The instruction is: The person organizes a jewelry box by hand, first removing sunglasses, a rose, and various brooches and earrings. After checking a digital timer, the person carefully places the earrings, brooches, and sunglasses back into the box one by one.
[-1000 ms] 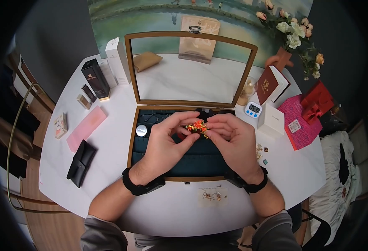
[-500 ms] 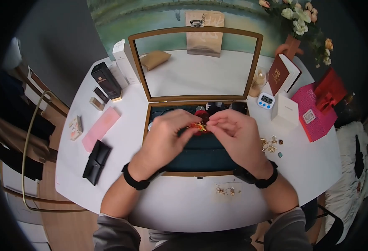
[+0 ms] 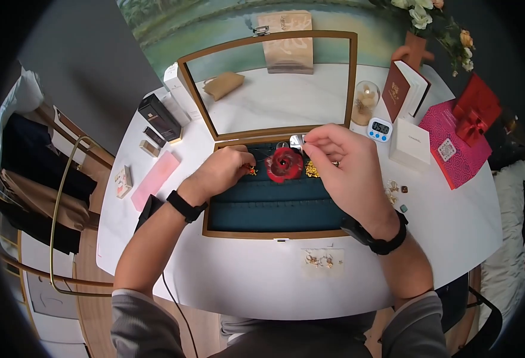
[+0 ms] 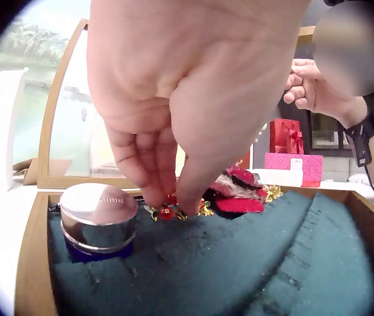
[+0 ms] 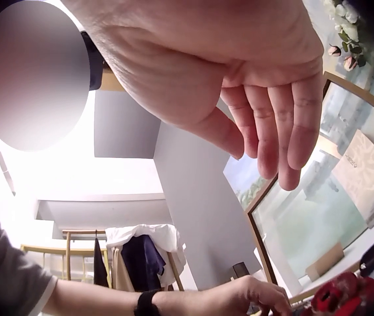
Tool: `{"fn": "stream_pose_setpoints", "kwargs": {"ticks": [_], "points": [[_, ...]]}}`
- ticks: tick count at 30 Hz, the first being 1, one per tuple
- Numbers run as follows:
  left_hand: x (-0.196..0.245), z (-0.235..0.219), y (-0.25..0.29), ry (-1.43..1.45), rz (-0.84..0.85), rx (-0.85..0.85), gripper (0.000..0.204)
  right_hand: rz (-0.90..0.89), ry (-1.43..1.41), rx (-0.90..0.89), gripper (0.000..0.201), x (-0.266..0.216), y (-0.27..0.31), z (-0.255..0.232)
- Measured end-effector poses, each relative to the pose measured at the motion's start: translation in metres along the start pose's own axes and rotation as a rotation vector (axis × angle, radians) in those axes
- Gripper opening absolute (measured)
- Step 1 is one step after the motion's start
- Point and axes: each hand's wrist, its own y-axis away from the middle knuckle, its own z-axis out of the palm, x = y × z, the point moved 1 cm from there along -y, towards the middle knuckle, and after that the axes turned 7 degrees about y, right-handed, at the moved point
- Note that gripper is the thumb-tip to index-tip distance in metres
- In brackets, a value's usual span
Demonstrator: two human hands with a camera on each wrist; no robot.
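My left hand (image 3: pixel 222 172) is low over the left back part of a wooden jewellery box (image 3: pixel 244 234) with dark green lining. Its thumb and fingertips pinch a small red-and-gold beaded jewellery piece (image 4: pixel 167 212), right at the lining. Next to that hand stands a round silver-lidded jar (image 4: pixel 99 214). A red fabric flower (image 3: pixel 284 164) lies in the back row, with a gold-coloured ornament (image 3: pixel 312 170) to its right. My right hand (image 3: pixel 352 176) hovers over the box's right side, fingers loosely bent and holding nothing.
The raised glass lid (image 3: pixel 353 83) stands at the back. Right of the box are loose gold jewellery pieces (image 3: pixel 392 192), a timer (image 3: pixel 380 129) and a white box (image 3: pixel 409 143). Earrings on a clear card (image 3: pixel 323 261) lie in front. A pink case (image 3: pixel 156 179) and cartons are left.
Both hands held the red-and-gold piece together above the box. They have parted: the left lowered it to the lining, while the right let go and moved right. The red flower now shows fully.
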Motion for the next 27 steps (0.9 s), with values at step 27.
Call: {"fn": "stream_pose_setpoints", "kwargs": {"ticks": [27], "points": [[-0.002,0.006,-0.012,0.04,0.003,-0.085,0.024,-0.047,0.062,-0.007,0.009,-0.007,0.001,-0.003]]}}
